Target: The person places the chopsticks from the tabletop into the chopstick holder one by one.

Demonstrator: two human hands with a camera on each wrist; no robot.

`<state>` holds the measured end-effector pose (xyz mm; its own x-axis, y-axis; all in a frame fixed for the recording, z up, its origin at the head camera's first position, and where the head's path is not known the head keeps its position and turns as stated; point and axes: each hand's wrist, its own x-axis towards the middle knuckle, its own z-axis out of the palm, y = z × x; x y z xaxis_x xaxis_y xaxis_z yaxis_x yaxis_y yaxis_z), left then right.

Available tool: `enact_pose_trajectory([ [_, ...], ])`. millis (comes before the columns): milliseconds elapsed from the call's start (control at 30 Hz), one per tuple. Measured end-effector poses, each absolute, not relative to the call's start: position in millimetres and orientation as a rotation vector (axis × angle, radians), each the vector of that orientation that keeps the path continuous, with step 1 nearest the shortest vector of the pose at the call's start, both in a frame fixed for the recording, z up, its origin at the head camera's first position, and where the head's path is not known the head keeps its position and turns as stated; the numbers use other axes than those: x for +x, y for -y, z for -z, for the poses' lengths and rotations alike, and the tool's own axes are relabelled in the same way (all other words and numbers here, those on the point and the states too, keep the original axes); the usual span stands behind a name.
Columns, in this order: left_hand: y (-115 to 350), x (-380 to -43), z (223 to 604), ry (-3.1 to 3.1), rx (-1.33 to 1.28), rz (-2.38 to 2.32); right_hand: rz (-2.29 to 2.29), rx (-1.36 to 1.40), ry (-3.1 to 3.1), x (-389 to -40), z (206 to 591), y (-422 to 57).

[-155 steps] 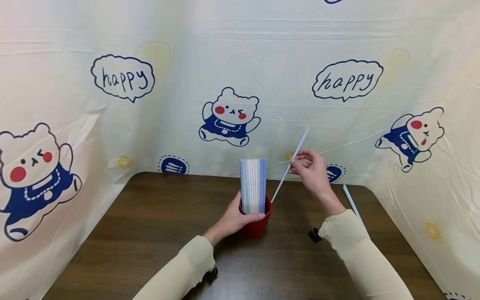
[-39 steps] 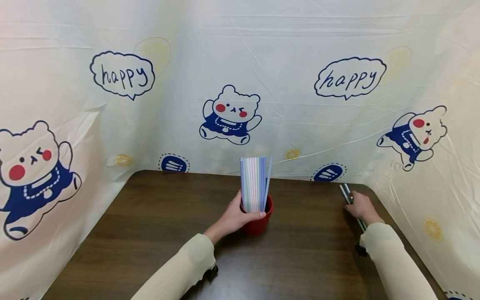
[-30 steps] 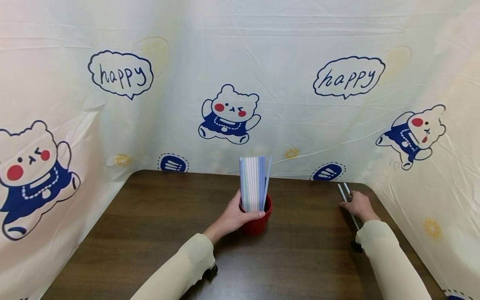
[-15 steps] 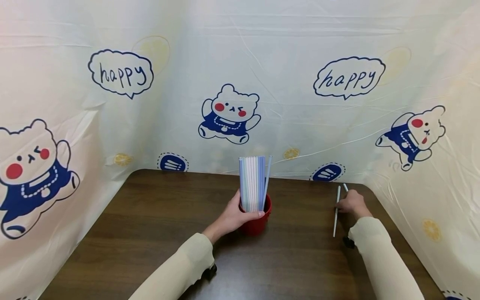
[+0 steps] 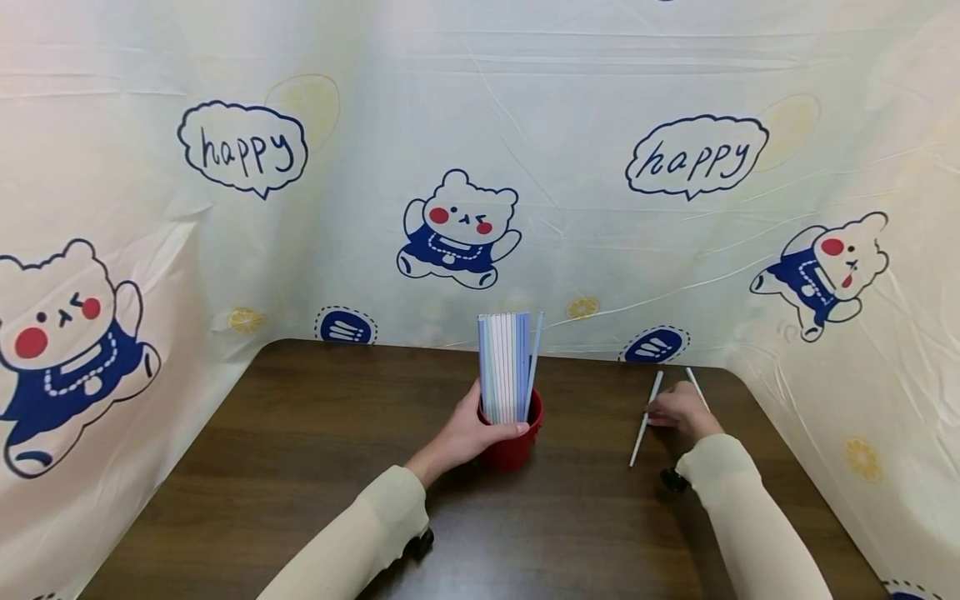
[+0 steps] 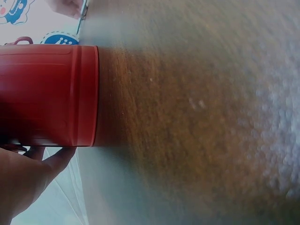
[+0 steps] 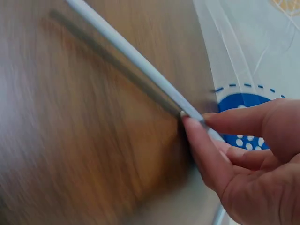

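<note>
A red bucket (image 5: 510,456) stands upright on the table, my left hand (image 5: 467,440) gripping its left side with the thumb across the front near the rim. In it is a tight row of straws (image 5: 504,367) in white, pale green and blue. One light blue straw (image 5: 536,358) leans apart at the row's right. Toward the table's right, my right hand (image 5: 678,408) pinches a pale straw (image 5: 640,442) between thumb and fingertips. The right wrist view shows this straw (image 7: 126,49) slanting close over the wood, with its shadow alongside. Another straw (image 5: 696,387) lies behind that hand, partly hidden.
The dark wooden table (image 5: 337,467) has rounded back corners. A pale printed cloth (image 5: 570,117) with bears and the word "happy" hangs along the back and both sides. Small black wrist devices sit under both cuffs.
A light blue straw has gone into the bucket beside the row. My right hand then picked a straw from the pair at right and carried it leftward. The left hand stays put.
</note>
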<state>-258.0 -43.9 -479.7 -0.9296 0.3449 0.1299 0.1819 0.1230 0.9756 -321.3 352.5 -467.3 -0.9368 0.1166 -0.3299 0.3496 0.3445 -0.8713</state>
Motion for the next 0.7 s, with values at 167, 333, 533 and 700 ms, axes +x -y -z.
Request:
enact_pose_trajectory([
  [167,43.9,-257.3,478.7,-2.25,0.537,-1.929,1.793,0.36,-2.299,-321.2,478.4,-336.5],
  [333,43.5,-256.7,479.4,-2.241,0.53,-1.929,1.924,0.303,-2.281,-321.0,484.5,-321.4],
  [533,42.6,-257.0,479.7,-2.241,0.53,-1.929,2.167,0.173,-2.286,-324.8,462.5,-307.1],
  [700,43.1,-256.3,477.2,-2.243,0.533,-1.939,2.282,-0.007,-2.341,-323.6,422.8,-286.7],
])
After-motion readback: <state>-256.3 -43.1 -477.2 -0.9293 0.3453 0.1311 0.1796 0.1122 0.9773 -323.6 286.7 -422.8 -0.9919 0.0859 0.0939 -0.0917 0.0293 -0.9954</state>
